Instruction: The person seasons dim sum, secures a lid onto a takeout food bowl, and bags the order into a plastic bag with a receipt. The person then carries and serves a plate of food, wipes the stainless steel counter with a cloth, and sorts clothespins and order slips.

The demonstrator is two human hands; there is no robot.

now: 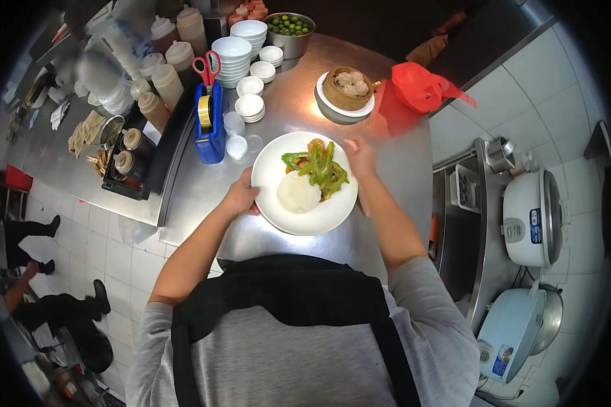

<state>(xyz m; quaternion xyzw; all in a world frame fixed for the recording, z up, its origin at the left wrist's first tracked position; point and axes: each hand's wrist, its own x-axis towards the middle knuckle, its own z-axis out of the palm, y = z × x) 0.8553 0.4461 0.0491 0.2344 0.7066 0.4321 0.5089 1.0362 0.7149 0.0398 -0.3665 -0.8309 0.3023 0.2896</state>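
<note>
A white plate point(268, 203) bears a mound of white rice point(299, 192) and green peppers point(317, 163) with brownish pieces. My left hand point(239, 193) grips its left rim, the fingers partly under the plate. At the upper right edge of the plate is my right hand point(360, 154), its fingers bent together; whether it touches the rim or holds anything is unclear. Beyond the plate, a bamboo steamer point(347, 88) with dumplings stands on a smaller white plate point(321, 104).
A blue tape dispenser point(210, 129) with red scissors point(207, 66), stacked white bowls point(231, 57) and squeeze bottles point(168, 85) stand left. A red plastic bag point(417, 88) lies right, on the steel counter point(404, 163). Limes point(289, 25) fill a pot behind. People are at far left.
</note>
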